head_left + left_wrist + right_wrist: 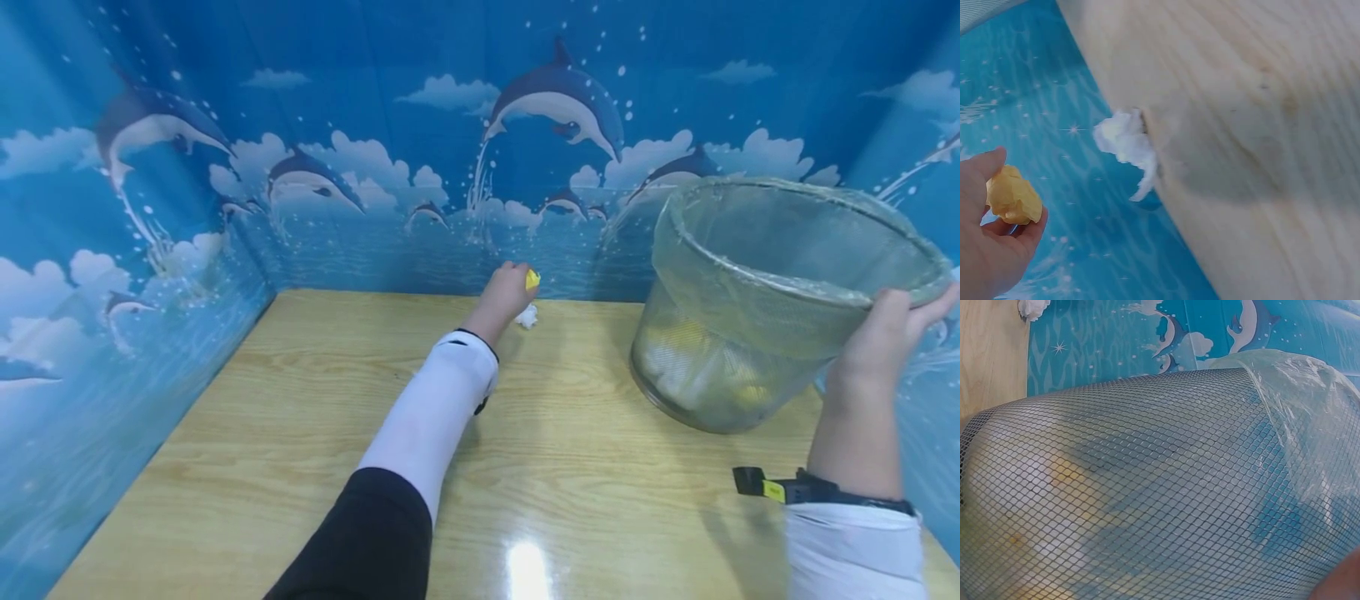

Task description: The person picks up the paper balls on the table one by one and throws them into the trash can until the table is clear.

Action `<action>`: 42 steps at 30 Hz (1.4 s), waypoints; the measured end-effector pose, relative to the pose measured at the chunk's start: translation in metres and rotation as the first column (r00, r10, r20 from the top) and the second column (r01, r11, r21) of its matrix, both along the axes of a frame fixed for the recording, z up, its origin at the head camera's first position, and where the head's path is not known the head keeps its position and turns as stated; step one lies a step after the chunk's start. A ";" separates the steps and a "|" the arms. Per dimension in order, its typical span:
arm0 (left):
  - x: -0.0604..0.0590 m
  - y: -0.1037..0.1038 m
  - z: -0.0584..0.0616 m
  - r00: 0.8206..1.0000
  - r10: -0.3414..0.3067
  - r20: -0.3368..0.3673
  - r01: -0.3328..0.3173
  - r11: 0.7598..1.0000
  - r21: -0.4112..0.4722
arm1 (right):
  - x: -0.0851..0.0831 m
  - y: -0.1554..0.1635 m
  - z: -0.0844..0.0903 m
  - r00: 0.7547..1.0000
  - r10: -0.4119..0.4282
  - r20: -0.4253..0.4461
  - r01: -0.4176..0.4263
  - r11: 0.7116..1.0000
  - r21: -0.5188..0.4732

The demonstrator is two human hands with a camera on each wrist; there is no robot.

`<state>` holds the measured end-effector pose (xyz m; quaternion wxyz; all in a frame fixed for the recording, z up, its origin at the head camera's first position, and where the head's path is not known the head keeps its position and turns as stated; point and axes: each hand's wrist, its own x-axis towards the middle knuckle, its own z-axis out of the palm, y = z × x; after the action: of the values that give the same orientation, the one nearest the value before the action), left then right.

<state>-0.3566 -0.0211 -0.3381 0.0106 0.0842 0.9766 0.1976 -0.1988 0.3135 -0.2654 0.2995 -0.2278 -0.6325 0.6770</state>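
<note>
My left hand (pixel 506 293) pinches a crumpled yellow paper ball (pixel 1015 197) between thumb and fingers, raised over the far edge of the table. Just below it, a crumpled white paper ball (pixel 527 317) lies at that edge, apart from the hand; the left wrist view shows the white paper ball (pixel 1125 145) too. With my right hand (pixel 873 342) I grip the rim of a mesh wastebasket (pixel 720 333), which leans toward the right on its base. A clear plastic bag (pixel 1304 406) lines it and folds over the rim. Blurred white and yellow pieces show through the mesh.
The wooden table (pixel 360 400) reaches back to a blue curtain (pixel 390 92) printed with dolphins, which also hangs along the left and right sides. A bright light reflection shows on the table's near part.
</note>
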 end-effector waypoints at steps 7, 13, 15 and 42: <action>0.003 0.011 0.024 0.998 0.010 -0.065 -0.006 0.998 0.064 | 0.001 0.000 -0.001 1.000 0.000 -0.003 0.000 1.000 0.000; 0.004 0.022 0.048 0.993 0.008 -0.114 0.003 0.995 0.099 | 0.002 -0.001 -0.001 1.000 0.004 -0.012 -0.004 1.000 0.006; 0.004 0.027 0.055 0.993 0.003 -0.120 0.011 0.993 0.114 | 0.002 0.000 -0.002 1.000 0.001 -0.014 -0.001 1.000 0.007; 0.042 0.113 0.145 0.967 -0.137 -0.215 0.206 0.918 0.339 | 0.002 0.002 -0.002 0.999 0.027 -0.024 -0.026 0.999 0.026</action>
<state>-0.3146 0.0923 -0.1928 -0.0795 0.1886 0.9095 0.3619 -0.1969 0.3155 -0.2678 0.3011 -0.2074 -0.6403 0.6755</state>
